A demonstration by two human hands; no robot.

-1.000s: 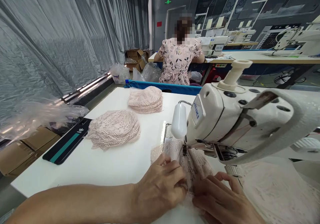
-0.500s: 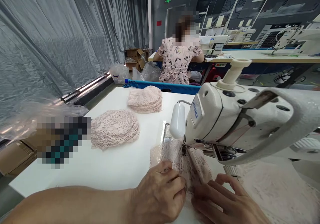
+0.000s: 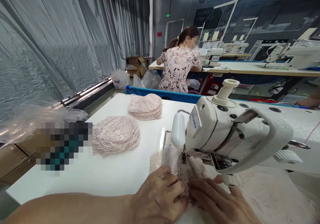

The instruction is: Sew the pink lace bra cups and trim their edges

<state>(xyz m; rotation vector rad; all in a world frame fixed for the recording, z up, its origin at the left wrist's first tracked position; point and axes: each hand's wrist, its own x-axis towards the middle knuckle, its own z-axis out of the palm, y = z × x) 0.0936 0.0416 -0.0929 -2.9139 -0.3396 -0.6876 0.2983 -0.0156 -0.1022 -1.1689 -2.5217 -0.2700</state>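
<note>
A piece of pale pink lace (image 3: 172,159) lies gathered under the presser foot of a white sewing machine (image 3: 205,124). My left hand (image 3: 161,194) is closed on the lace just in front of the needle area, fingers curled. Close beside it, my right hand (image 3: 220,197) has its fingers pressed together on the near edge of the lace; its fingertips are partly hidden. More pale lace (image 3: 272,190) spreads on the table to the right of my right hand.
Two stacks of lace pieces, a nearer one (image 3: 116,135) and a farther one (image 3: 146,106), lie on the white table (image 3: 75,180). Plastic wrap (image 3: 50,117) and cardboard boxes stand left. A co-worker (image 3: 177,63) sits ahead; another person's hand (image 3: 310,101) shows at right.
The view has tilted up slightly. My right hand's fingers have moved a little left and drawn closer together, nearer my left hand. Another person's hand has appeared at the right edge.
</note>
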